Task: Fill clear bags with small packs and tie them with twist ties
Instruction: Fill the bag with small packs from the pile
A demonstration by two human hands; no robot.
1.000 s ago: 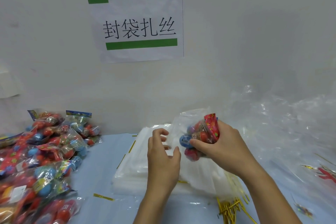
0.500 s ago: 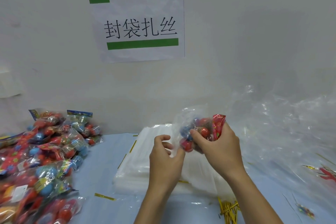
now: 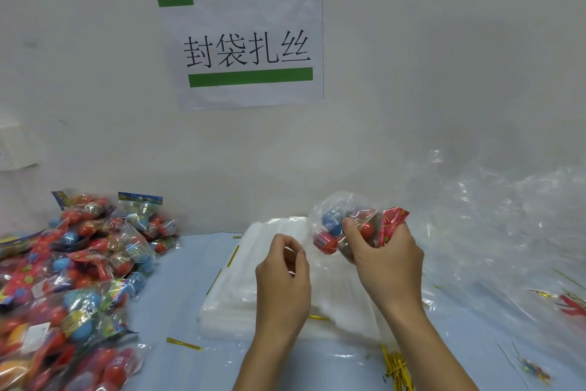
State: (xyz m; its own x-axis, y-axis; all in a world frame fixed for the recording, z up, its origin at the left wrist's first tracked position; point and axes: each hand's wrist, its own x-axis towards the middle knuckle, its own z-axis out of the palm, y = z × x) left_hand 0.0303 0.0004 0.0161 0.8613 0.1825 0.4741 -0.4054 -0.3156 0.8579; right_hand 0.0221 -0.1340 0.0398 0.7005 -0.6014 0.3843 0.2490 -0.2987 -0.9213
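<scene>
A person's right hand kept its grip around a small pack of red and blue toys, partly inside a clear bag above the stack of flat bags. The left hand pinched the bag's film. Filled packs lay heaped on the tabletop; gold twist ties lay near.

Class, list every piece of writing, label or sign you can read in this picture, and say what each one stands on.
"封袋扎丝": large black characters on the white paper sign fixed to the wall, between two green bars.
Print on the small pack gripped by the right hand: too small and blurred to read.
Labels on the pile of packs at the left: blurred, not readable.
No other text shows.
</scene>
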